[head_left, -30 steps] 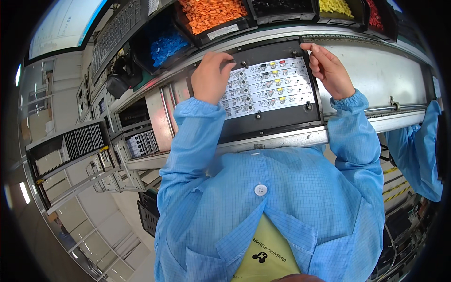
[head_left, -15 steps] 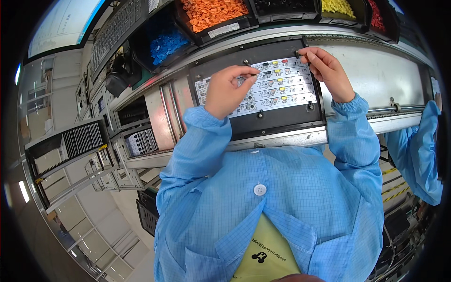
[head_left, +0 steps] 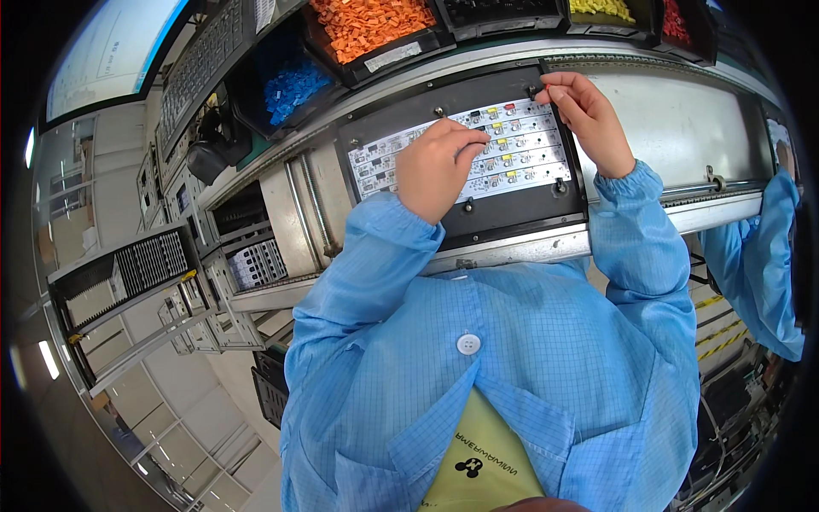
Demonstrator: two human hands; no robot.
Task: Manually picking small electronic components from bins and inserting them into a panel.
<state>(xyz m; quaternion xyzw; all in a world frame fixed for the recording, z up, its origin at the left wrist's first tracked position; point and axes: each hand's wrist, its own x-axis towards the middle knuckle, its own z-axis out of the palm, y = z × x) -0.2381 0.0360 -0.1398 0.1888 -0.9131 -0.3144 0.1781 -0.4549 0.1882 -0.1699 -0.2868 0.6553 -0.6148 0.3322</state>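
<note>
My left hand [head_left: 437, 169] reaches over the strip circuit boards [head_left: 536, 155], thumb and forefinger pinched at a middle row. The fingertips mostly hide the small black plastic piece between them. Beyond the boards' far right corner, my right hand [head_left: 589, 118] is closed in a pinch, with a speck of red showing at its fingertips beside a dark fixture post. Several boards lie side by side in a black fixture plate [head_left: 512, 213]. Small black, yellow and red pieces sit on their right part; my left hand covers part of the boards.
Along the far side stand bins of blue pieces [head_left: 292, 92], orange pieces [head_left: 371, 30], yellow pieces [head_left: 601, 8] and red pieces [head_left: 675, 24]. Metal rails [head_left: 503, 252] border the fixture. A keyboard [head_left: 200, 55] and a screen [head_left: 107, 55] are far left. Another person's blue sleeve [head_left: 755, 256] shows at right.
My left hand has moved right and slightly nearer, from the far rows to a middle row. My right hand stays near the fixture's far right corner, and red now shows at its fingertips.
</note>
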